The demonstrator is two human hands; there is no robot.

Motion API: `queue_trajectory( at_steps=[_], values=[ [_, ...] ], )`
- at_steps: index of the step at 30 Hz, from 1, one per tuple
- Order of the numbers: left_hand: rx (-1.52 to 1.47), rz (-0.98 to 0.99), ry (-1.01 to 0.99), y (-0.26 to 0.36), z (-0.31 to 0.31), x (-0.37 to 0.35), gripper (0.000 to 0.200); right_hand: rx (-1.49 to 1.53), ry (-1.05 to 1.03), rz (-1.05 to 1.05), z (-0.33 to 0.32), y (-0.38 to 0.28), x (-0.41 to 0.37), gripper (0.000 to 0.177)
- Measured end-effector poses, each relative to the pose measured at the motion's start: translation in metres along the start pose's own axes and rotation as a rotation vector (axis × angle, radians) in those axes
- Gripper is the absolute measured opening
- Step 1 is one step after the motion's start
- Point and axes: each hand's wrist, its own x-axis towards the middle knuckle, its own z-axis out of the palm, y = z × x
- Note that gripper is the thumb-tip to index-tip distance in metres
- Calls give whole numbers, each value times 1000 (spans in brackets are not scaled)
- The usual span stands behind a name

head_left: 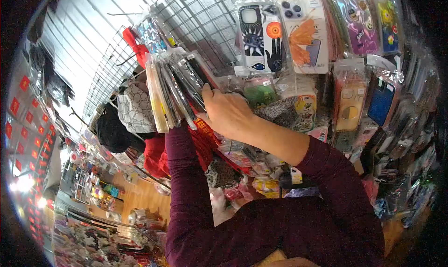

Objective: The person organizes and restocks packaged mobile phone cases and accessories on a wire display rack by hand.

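Observation:
A thick bundle of phone cases in clear plastic packets (170, 92) stands tilted at the end of my left sleeve (183, 157). My left hand is behind the bundle, its fingers hidden, and the packets appear to rest in its grip. From the right, my right hand (229, 112) reaches across with bent fingers closed on a dark packaged phone case (198, 71) at the bundle's near side. Red cloth with yellow lettering (203, 127) hangs just below my right fingers.
A wire grid wall (200, 20) with hooks rises behind the bundle. Packaged phone cases (303, 38) hang in rows at the right. Caps (114, 127) and a patterned grey item (136, 107) hang at the left. Stocked shelves and wooden floor (144, 197) lie lower left.

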Motion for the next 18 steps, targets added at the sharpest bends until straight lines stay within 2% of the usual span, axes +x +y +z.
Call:
queue_trajectory(
  at_steps=[4,5,7,10,13,18],
  values=[
    [40,-35,-18,-9,1,21,42,113,-27,94,-3,11,15,36],
    [50,-47,-23,-11,1,26,42,121,-23,100,-2,16,19,36],
    [68,-77,-42,-14,1,44,42,147,71,116,3,28,28,26],
    [104,-133,-74,-14,0,68,41,114,145,167,8,39,40,23],
    [118,-184,-92,-9,2,88,40,154,99,200,11,50,48,20],
    [175,-261,-31,-2,23,96,39,269,108,136,2,50,51,19]
  ],
)
